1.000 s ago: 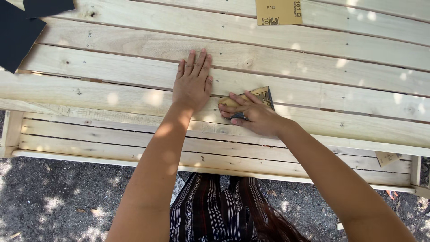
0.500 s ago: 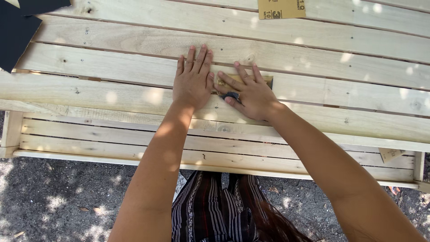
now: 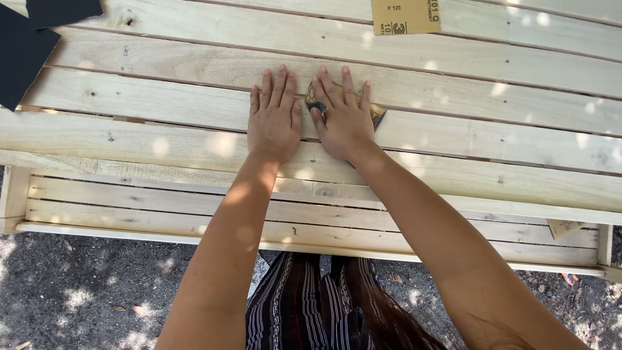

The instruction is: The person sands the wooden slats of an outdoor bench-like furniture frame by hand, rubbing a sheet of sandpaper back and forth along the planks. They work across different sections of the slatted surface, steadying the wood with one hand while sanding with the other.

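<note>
A pale wooden slatted frame (image 3: 162, 136) lies in front of me, built of long planks. My left hand (image 3: 273, 120) rests flat on one plank, fingers together and stretched out, holding nothing. Right beside it, my right hand (image 3: 342, 116) presses flat on a small piece of sandpaper (image 3: 377, 115), whose brown corners poke out past my fingers and at the right of my palm. The two hands almost touch at the thumbs.
A tan sandpaper sheet (image 3: 405, 15) lies on the planks at the top. Dark sheets (image 3: 26, 45) lie at the top left corner. A small scrap (image 3: 562, 227) rests on the lower rail at right. Grey gravel ground (image 3: 84, 285) lies below the frame.
My right hand has slid the sandpaper up and to the left along the plank, its fingers flattening over it. My left hand stayed pressed on the wood.
</note>
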Demonstrator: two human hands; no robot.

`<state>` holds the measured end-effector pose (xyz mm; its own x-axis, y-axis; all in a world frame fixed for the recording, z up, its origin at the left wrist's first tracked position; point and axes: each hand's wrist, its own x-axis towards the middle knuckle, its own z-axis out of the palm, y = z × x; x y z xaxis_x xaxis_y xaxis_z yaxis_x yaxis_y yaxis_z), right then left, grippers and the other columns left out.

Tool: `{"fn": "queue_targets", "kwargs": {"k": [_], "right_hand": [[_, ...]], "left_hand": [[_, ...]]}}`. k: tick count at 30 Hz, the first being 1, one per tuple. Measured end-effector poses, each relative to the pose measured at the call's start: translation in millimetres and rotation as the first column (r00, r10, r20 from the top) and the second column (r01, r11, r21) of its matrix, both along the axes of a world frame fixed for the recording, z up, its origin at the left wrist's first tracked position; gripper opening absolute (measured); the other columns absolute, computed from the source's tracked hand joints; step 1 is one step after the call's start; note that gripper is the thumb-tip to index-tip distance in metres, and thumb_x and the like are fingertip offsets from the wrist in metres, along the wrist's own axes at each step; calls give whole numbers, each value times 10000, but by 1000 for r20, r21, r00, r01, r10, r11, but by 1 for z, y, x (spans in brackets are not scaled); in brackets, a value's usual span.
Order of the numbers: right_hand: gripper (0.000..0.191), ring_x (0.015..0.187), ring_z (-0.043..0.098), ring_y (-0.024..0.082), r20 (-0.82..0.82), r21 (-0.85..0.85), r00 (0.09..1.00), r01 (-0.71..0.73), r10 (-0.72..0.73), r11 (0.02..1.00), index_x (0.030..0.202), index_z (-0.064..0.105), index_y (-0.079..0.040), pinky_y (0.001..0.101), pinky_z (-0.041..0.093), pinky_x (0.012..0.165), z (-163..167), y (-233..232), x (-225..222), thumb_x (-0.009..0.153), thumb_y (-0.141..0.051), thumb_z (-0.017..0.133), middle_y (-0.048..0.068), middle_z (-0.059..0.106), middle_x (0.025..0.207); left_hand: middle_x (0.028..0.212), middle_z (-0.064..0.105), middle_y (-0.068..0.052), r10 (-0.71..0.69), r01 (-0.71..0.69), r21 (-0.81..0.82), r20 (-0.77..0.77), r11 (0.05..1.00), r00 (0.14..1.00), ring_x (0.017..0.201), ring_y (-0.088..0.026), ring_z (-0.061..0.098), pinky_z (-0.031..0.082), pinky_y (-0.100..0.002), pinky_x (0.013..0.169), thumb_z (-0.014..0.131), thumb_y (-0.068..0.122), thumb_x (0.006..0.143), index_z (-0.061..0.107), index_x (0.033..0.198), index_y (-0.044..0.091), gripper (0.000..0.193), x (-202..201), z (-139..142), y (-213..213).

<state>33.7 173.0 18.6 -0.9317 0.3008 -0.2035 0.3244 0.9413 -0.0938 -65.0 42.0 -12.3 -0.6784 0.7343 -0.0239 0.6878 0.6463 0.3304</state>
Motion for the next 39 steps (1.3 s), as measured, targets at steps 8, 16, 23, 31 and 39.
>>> {"fn": "queue_targets", "kwargs": {"k": [8,16,23,31,39], "right_hand": [[716,1539,-30,346,101,-68,992,-70,77,995,1642,89,-184,639,-14,1178,1,-15,29,1015,-475,279,-6,-16,1703],[627,1610,-23,308,-66,14,995,76,-75,997,1666,140,-185,607,-8,1274,5,0,-15,1102,-419,281,-27,12,1745],[681,1576,-61,319,-12,-11,999,49,-49,999,1664,105,-153,597,-22,1242,-9,-24,4,1060,-391,311,15,-19,1730],[671,1589,-55,335,-68,34,991,116,-114,993,1666,115,-125,606,-6,1257,-5,-25,-4,1077,-386,304,26,-17,1739],[672,1586,-49,314,-55,15,969,243,-242,970,1661,88,-148,597,-8,1261,4,-14,-27,1066,-385,290,0,-22,1730]], "left_hand": [[1730,132,-48,28,-28,38,5,999,1000,1595,-296,54,64,-485,1292,282,341,1077,216,1642,120,610,0,-1,0],[1721,137,-42,12,-12,17,8,1000,1000,1587,-294,57,60,-507,1276,270,334,1069,229,1636,131,604,3,1,1],[1723,165,-58,40,-41,70,12,997,999,1587,-305,65,66,-507,1280,300,349,1067,259,1633,118,612,3,-1,1],[1731,161,-63,38,-39,72,17,997,999,1595,-303,56,62,-508,1288,301,331,1073,249,1641,103,614,4,-1,-1],[1721,114,-56,37,-37,23,30,999,999,1580,-294,25,41,-495,1276,266,349,1055,211,1637,112,631,4,3,4]]}}
